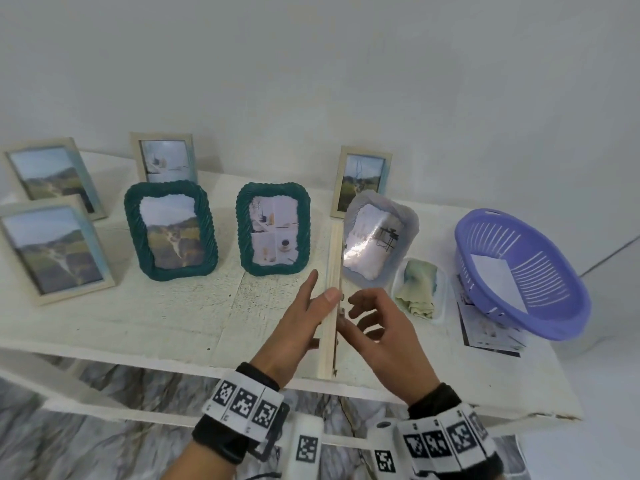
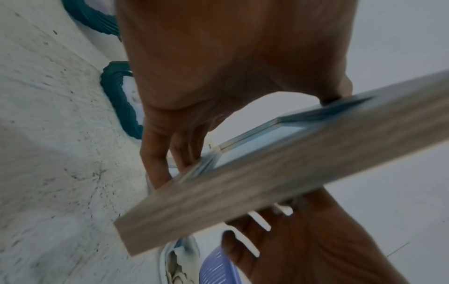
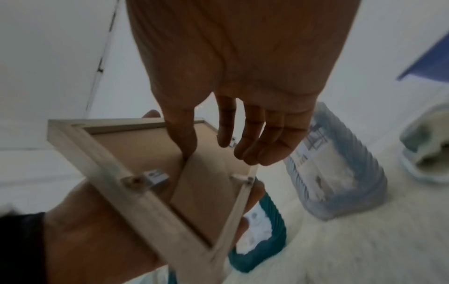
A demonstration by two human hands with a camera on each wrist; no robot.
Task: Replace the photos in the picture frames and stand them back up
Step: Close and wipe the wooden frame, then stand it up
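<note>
Both bare forearms wear black cuffs wrapped by white bands printed with square black-and-white coded markers (image 1: 245,403), with white marker-tagged camera blocks (image 1: 306,448) mounted beneath each wrist.

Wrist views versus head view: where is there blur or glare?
Head view: sharp, with glare on the pale blue frame. Left wrist view: the wooden frame is smeared and soft. Right wrist view: the frame's back is fairly clear, while the table behind is blurred.
</note>
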